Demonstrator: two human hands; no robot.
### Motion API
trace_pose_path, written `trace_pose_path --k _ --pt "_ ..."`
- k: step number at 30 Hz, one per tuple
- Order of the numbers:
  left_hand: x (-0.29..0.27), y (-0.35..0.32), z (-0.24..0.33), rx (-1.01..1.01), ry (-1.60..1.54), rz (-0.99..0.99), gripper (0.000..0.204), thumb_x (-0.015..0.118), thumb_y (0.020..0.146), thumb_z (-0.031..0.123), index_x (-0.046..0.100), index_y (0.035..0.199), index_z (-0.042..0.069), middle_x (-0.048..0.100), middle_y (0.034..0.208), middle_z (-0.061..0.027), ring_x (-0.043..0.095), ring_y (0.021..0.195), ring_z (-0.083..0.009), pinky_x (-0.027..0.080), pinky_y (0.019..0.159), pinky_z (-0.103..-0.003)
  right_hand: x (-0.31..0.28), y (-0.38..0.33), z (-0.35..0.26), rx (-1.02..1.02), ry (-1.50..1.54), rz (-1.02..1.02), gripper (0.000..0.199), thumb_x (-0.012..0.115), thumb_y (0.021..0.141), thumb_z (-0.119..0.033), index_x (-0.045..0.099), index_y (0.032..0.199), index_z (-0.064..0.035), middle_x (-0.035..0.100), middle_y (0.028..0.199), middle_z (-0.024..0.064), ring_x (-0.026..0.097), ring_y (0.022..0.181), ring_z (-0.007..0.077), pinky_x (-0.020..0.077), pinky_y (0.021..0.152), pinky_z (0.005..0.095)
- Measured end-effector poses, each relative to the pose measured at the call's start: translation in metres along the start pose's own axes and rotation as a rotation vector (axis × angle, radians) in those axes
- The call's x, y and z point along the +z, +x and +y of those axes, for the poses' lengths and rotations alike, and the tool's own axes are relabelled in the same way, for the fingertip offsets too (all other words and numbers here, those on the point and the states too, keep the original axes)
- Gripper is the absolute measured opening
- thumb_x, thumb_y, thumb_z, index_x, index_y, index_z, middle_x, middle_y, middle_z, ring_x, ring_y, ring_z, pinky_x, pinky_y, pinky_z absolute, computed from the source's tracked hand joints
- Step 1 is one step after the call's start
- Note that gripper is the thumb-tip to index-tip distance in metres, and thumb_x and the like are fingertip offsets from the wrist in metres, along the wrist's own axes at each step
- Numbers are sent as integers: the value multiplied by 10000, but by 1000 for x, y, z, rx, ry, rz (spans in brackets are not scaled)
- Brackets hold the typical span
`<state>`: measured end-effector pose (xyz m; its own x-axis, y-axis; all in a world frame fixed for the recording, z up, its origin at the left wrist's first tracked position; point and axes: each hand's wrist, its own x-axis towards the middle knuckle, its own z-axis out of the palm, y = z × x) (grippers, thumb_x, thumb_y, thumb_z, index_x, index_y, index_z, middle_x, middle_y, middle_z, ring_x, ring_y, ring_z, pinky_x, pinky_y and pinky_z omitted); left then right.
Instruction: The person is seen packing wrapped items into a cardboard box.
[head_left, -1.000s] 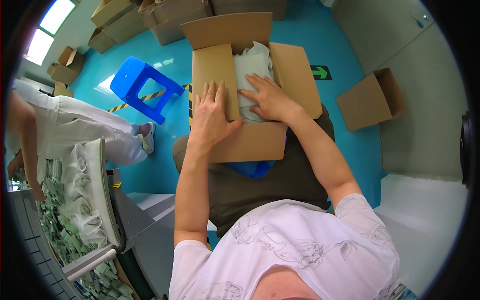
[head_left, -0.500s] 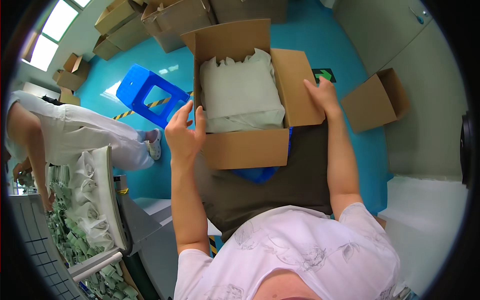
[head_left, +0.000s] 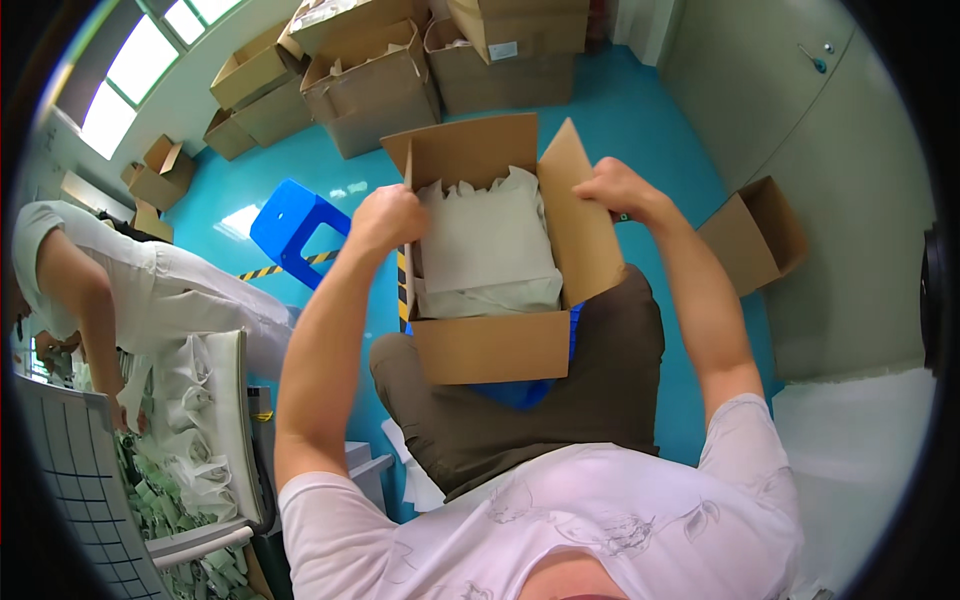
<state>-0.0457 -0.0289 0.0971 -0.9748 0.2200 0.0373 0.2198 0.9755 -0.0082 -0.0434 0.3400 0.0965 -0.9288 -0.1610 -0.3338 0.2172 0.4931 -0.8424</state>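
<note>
An opened cardboard box (head_left: 490,350) stands in front of my knees with its flaps up. White wrapping (head_left: 485,240), gathered along its far edge, covers the contents, which cannot be seen. My left hand (head_left: 392,217) is closed at the top of the box's left side, its fingertips partly hidden and slightly blurred. The box's right flap (head_left: 575,215) is raised at a slant, and my right hand (head_left: 618,188) pinches its outer edge. A bit of blue (head_left: 515,394) shows beneath the box.
A blue plastic stool (head_left: 290,225) stands on the floor to the left. Several cartons (head_left: 375,105) line the far wall. Another open carton (head_left: 745,245) sits near the door at right. At left, a person (head_left: 130,250) leans over a bin of small pale-green pieces (head_left: 170,500).
Both hands have gone from open to closed on the box's sides. The right flap has swung up from lying outward. My view has shifted, so the box appears lower.
</note>
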Motion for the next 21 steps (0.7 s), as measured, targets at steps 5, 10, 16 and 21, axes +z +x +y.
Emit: trace_pose_path --k 5,10,16,21 --pt "-36 -8 -26 -237 -325 -233 396 673 832 273 661 716 -105 634 644 -192 651 558 -274 530 541 -405 13 1 -33 -49 -165 43 267 654 784 -76 599 768 185 665 736 227 728 595 356 593 450 436" --pt "-35 -20 -32 -324 -472 -183 408 665 883 269 658 718 -104 611 586 -156 615 511 -238 502 518 -398 13 14 -42 -59 -207 42 240 661 779 -49 593 759 180 663 735 233 731 604 360 595 445 434" --pt "-46 -14 -38 -181 -325 -150 428 623 888 298 697 824 -119 684 817 -290 702 728 -392 577 720 -448 9 3 -60 -93 -200 7 180 546 777 31 599 815 198 688 785 316 740 649 433 635 510 460" --pt "-31 -17 -44 -239 -341 -225 424 625 893 310 710 833 -102 690 903 -307 688 872 -432 561 821 -474 17 9 -52 -74 -210 -8 241 645 782 -58 580 733 169 660 702 223 729 595 372 606 457 426"
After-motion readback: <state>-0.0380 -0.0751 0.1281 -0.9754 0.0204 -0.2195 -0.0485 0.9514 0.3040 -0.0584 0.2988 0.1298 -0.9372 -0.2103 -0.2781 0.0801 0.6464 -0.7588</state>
